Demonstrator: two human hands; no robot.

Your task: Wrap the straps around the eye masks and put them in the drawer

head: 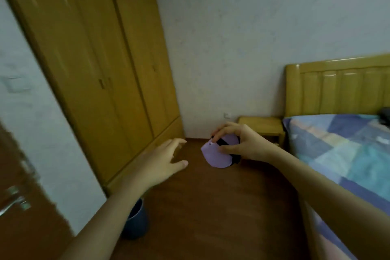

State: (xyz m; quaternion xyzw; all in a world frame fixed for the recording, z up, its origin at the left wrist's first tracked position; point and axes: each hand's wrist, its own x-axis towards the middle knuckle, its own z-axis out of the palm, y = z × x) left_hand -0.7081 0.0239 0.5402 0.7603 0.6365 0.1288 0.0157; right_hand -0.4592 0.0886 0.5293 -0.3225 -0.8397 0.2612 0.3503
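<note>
The lilac eye mask [215, 155], folded over with its black strap [223, 142] wound around it, is held in mid-air above the wooden floor [211, 207], in front of the person and a little right of centre. It is pinched by the right hand [242, 143]: the thumb is pressed against the near face of the mask and the curled fingers are hooked over its top edge, so the grip is clamped on the mask. A further part of the black strap is seen below the thumb, at the mask's lower right edge.

The left hand [162, 160] is stretched forward to the left of the mask, apart from it, with fingers spread and relaxed; nothing is held or touched by it.

Behind the right hand, a small wooden bedside cabinet [261, 127] is set against the wall, just beside a bed [341, 154] covered in a blue patchwork sheet. A tall wooden wardrobe [101, 74] is seen on the left, and a dark blue bin [135, 224] stands on the floor under the left forearm.
</note>
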